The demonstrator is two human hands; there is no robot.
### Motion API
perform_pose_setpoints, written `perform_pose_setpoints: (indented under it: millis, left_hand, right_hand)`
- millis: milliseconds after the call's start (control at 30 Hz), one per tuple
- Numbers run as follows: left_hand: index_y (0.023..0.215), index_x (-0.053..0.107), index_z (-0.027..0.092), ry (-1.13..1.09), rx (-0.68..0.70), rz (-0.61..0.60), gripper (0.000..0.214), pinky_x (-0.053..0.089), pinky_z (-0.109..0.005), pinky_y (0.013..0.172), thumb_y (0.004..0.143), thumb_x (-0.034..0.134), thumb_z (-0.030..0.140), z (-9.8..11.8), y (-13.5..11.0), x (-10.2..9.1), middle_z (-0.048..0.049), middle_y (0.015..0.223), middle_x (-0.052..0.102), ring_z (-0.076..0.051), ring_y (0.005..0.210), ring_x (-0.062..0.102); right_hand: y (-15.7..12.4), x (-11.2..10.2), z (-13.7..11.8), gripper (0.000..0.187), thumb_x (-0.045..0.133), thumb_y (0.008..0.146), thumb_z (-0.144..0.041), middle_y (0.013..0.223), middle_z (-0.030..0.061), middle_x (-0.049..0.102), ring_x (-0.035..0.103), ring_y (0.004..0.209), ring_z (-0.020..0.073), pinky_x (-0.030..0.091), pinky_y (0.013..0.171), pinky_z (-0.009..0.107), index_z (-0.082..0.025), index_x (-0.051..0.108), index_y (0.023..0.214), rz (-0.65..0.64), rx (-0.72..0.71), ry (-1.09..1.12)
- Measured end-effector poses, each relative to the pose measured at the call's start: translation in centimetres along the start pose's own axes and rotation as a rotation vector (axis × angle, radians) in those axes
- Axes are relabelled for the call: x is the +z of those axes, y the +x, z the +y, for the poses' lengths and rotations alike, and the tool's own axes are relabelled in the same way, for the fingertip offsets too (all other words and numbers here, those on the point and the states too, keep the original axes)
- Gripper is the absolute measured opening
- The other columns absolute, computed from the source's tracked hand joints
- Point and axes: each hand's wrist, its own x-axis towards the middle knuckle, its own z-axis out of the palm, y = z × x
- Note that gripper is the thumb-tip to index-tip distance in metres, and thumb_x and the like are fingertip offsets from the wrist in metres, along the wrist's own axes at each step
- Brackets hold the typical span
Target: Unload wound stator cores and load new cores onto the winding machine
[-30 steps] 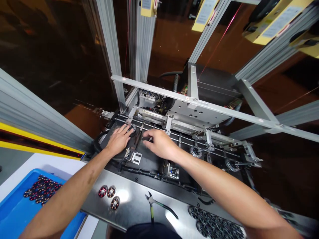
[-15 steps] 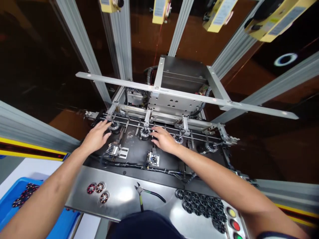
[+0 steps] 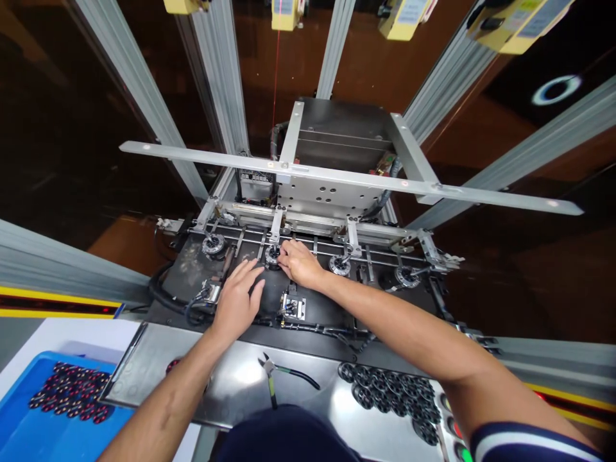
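A black machine bed (image 3: 192, 273) carries a row of round wound stator parts on fixtures: one at the far left (image 3: 213, 244), one in the middle (image 3: 272, 254) and two to the right (image 3: 339, 264). My right hand (image 3: 297, 263) rests at the middle stator with its fingers curled onto it. My left hand (image 3: 238, 300) lies flat on the bed just below and left of that stator, fingers spread, holding nothing. A small metal clamp block (image 3: 293, 307) sits between my wrists.
Side cutters (image 3: 274, 371) lie on the steel front plate (image 3: 235, 385). Several dark stators (image 3: 394, 394) are piled at the plate's right, beside coloured buttons (image 3: 455, 428). A blue tray (image 3: 29, 430) at lower left holds several red-wound stators (image 3: 70, 391). Aluminium bars (image 3: 337, 176) cross overhead.
My left hand left the far-left stator and moved right to the bed's middle. My right hand shifted left onto the middle stator. The view tilted slightly.
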Motion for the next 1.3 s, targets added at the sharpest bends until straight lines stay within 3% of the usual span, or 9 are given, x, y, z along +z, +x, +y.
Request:
perform_pose_setpoints:
  millis: [133,333,500,600,767,867,1033,1167,1300]
  left_hand:
    - [0.112,0.069,0.009,-0.018,-0.044,-0.001,0.028,0.051,-0.051,0.106,0.093,0.052,0.02,-1.1,-0.1,1.6,-0.0169,0.128,0.067,-0.031,0.124,0.06]
    - [0.114,0.069,0.009,0.008,-0.064,-0.008,0.029,0.05,-0.049,0.108,0.094,0.051,0.019,-1.9,-0.4,2.5,-0.0156,0.129,0.067,-0.031,0.125,0.058]
    - [0.134,0.057,0.01,0.071,0.011,-0.136,0.041,0.043,-0.05,0.114,0.095,0.045,0.015,-1.8,0.9,3.8,-0.0135,0.148,0.052,-0.032,0.142,0.041]
    - [0.141,0.05,0.01,0.123,0.022,-0.232,0.047,0.04,-0.052,0.115,0.094,0.045,0.014,-1.6,1.9,4.8,-0.0123,0.154,0.044,-0.033,0.146,0.033]
    - [0.142,0.048,0.009,0.212,0.028,-0.33,0.049,0.037,-0.056,0.116,0.094,0.046,0.015,-1.6,2.5,5.4,-0.0121,0.158,0.038,-0.037,0.148,0.028]
    - [0.142,0.049,0.01,0.237,0.032,-0.345,0.049,0.038,-0.056,0.115,0.093,0.047,0.014,-1.6,2.6,5.3,-0.0128,0.158,0.039,-0.037,0.147,0.029]
    - [0.141,0.051,0.013,0.231,0.05,-0.333,0.049,0.041,-0.056,0.112,0.093,0.046,0.013,-1.6,2.8,5.1,-0.0136,0.155,0.042,-0.036,0.146,0.033]
    - [0.141,0.052,0.015,0.234,0.044,-0.336,0.052,0.043,-0.056,0.109,0.091,0.044,0.009,-1.7,2.9,5.1,-0.0138,0.154,0.044,-0.036,0.145,0.035]
    - [0.142,0.051,0.013,0.257,0.058,-0.37,0.059,0.043,-0.057,0.11,0.085,0.043,0.003,-1.6,3.1,5.1,-0.0154,0.154,0.043,-0.036,0.144,0.038]
  right_hand:
    - [0.5,-0.2,-0.1,0.011,0.061,0.092,-0.021,0.1,0.011,0.058,0.043,0.092,0.0226,0.031,0.079,0.034,-0.014,0.07,0.093,0.014,-0.014,-0.037]
    - [0.0,-0.3,-0.4,0.023,0.053,0.096,-0.021,0.099,0.0104,0.059,0.046,0.092,0.0225,0.035,0.079,0.035,-0.015,0.07,0.081,-0.021,0.042,0.014]
    - [-0.4,-0.7,-0.3,0.012,0.061,0.084,-0.014,0.115,0.0134,0.059,0.051,0.104,0.0251,0.042,0.088,0.036,-0.014,0.071,0.076,0.042,0.33,0.19]
    - [1.0,-0.9,-0.2,0.012,0.064,0.078,-0.01,0.102,0.0112,0.066,0.057,0.103,0.0226,0.045,0.091,0.031,-0.015,0.07,0.07,-0.054,0.601,0.346]
    - [3.5,-0.3,0.8,0.008,0.076,0.064,-0.014,0.074,0.0068,0.069,0.065,0.07,0.0194,0.046,0.06,0.025,-0.012,0.069,0.068,-0.274,0.966,0.559]
    - [4.0,0.1,1.6,0.012,0.077,0.061,-0.011,0.074,0.0086,0.07,0.064,0.064,0.0183,0.043,0.053,0.024,-0.009,0.07,0.071,-0.263,1.026,0.577]
    - [4.0,-0.4,2.1,0.017,0.071,0.081,-0.025,0.082,0.0043,0.071,0.063,0.071,0.0124,0.043,0.059,0.02,-0.011,0.073,0.091,-0.116,1.006,0.662]
    - [4.1,-0.3,2.1,0.036,0.083,0.072,-0.025,0.084,0.0021,0.071,0.06,0.067,0.0089,0.046,0.064,0.018,-0.008,0.071,0.101,-0.071,1.0,0.894]
    - [4.4,0.4,2.3,0.032,0.084,0.07,-0.019,0.08,0.0012,0.071,0.059,0.064,0.0084,0.047,0.064,0.018,-0.008,0.072,0.098,-0.09,1.036,0.949]
